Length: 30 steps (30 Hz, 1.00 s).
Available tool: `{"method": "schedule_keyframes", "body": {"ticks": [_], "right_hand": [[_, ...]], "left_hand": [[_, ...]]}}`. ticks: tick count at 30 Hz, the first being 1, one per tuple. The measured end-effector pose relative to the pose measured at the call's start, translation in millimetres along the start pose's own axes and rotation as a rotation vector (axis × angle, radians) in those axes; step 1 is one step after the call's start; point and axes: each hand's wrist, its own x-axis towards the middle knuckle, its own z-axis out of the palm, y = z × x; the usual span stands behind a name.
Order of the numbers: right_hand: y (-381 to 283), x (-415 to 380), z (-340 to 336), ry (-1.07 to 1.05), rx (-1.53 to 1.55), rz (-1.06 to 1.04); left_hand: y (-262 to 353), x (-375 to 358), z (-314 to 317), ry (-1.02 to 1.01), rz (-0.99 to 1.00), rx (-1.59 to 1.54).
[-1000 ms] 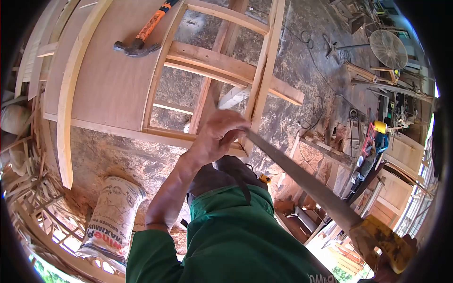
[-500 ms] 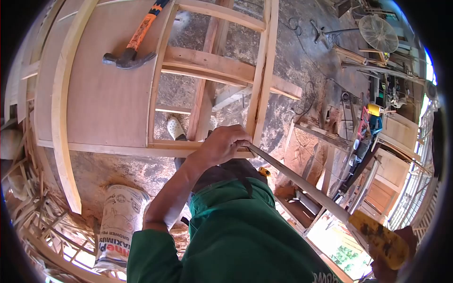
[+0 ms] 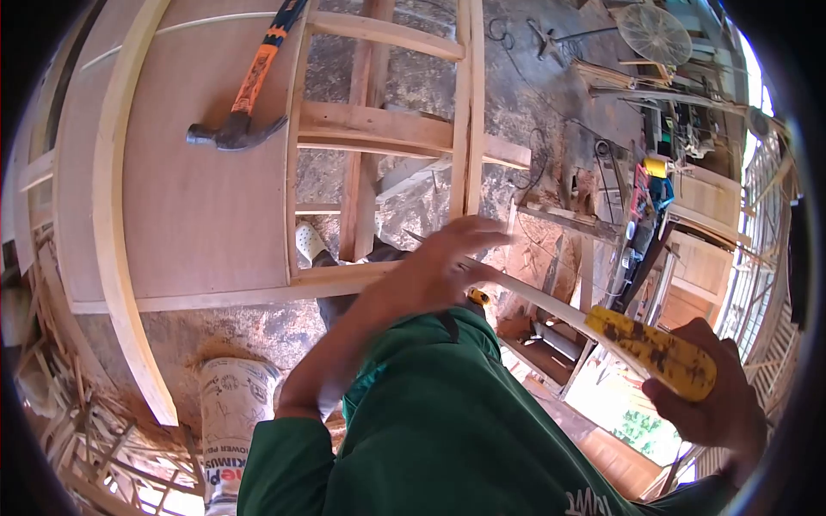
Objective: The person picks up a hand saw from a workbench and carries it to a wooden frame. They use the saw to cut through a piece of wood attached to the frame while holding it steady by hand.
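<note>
My right hand [image 3: 718, 391] is closed round the stained yellow handle of a handsaw [image 3: 542, 298], whose long narrow-looking blade points up and left. My left hand [image 3: 434, 267], slightly blurred, is over the front part of the blade with thumb and fingers apart; whether it touches the blade is hard to tell. The blade's thin tip shows just beyond that hand. Close by is the near corner of a wooden frame [image 3: 340, 273], with a plywood panel [image 3: 202, 198] on its left side. A claw hammer [image 3: 245, 103] with an orange and black handle lies on the panel.
A long pale wood strip [image 3: 120, 206] crosses the panel and overhangs its near edge. A printed sack [image 3: 237, 413] stands at lower left beside scrap sticks [image 3: 103, 439]. To the right are a fan [image 3: 654, 34], cables, tools and wooden panels [image 3: 705, 198].
My left hand has come away from the frame's corner and its fingers have parted. The saw has shifted left and upward, with my right hand now more fully in view.
</note>
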Motion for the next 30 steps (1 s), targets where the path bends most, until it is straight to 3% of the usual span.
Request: {"method": "schedule_keyframes", "body": {"ticks": [3, 6, 8, 10, 14, 16, 17, 18, 21, 23, 24, 26, 28, 29, 30], "right_hand": [[-4, -37, -29, 0.033, -0.199, -0.052], [-9, -60, -40, 0.121, -0.095, -0.067], [-2, -56, -26, 0.130, -0.003, -0.040], [0, -33, -9, 0.038, 0.008, 0.043], [-9, -19, 12, -0.046, -0.107, 0.125], [10, -32, 20, 0.093, 0.044, 0.042], [-6, -51, 11, 0.146, -0.281, -0.074], [-2, -58, 13, 0.139, -0.282, -0.070], [17, -67, 17, 0.221, 0.132, -0.158], [2, -30, 25, 0.070, 0.025, -0.145], [-9, 0, 27, -0.129, -0.052, -0.091], [-17, 9, 36, 0.038, -0.138, -0.264], [-20, 3, 29, -0.034, 0.179, 0.155], [2, -9, 32, 0.059, 0.083, 0.009], [-3, -7, 28, 0.044, 0.078, 0.006]], "left_hand": [[91, 33, 28, -0.148, 0.268, -0.195], [148, 45, 77, -0.003, 0.506, -0.086], [157, 36, 84, -0.093, 0.381, -0.189], [122, 35, 103, 0.122, 0.517, -0.058], [91, 31, 87, 0.123, 0.545, 0.033], [101, 31, 95, 0.154, 0.580, 0.027], [115, 34, 106, 0.226, 0.648, 0.025], [124, 33, 115, 0.295, 0.696, 0.012], [134, 32, 106, 0.207, 0.634, 0.031], [91, 29, 97, 0.245, 0.694, 0.045], [61, 24, 91, 0.267, 0.671, 0.096], [57, 24, 80, 0.238, 0.623, 0.121], [64, 29, 92, 0.266, 0.596, 0.122], [76, 32, 95, 0.288, 0.632, 0.096], [86, 35, 95, 0.319, 0.629, 0.070]]}}
